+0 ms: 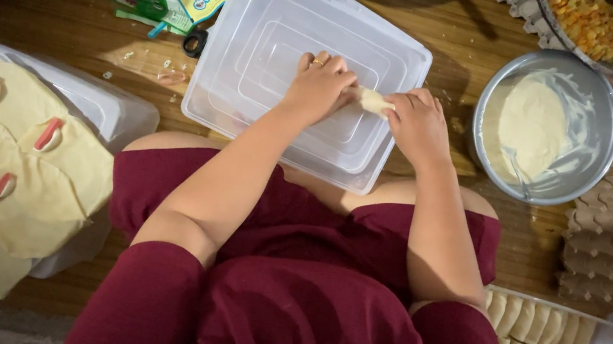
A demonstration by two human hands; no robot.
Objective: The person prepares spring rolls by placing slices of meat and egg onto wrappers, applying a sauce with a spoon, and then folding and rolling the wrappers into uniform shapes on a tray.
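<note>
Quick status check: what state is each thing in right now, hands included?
left hand: gripping the roll's left end
right hand: gripping its right end
wrapper roll: rolled shut, held over the lid
plastic lid: lying flat, upside down
steel bowl: partly full of white paste
flat wrappers: laid out, filling strips on top
finished rolls: lined up in a container
</note>
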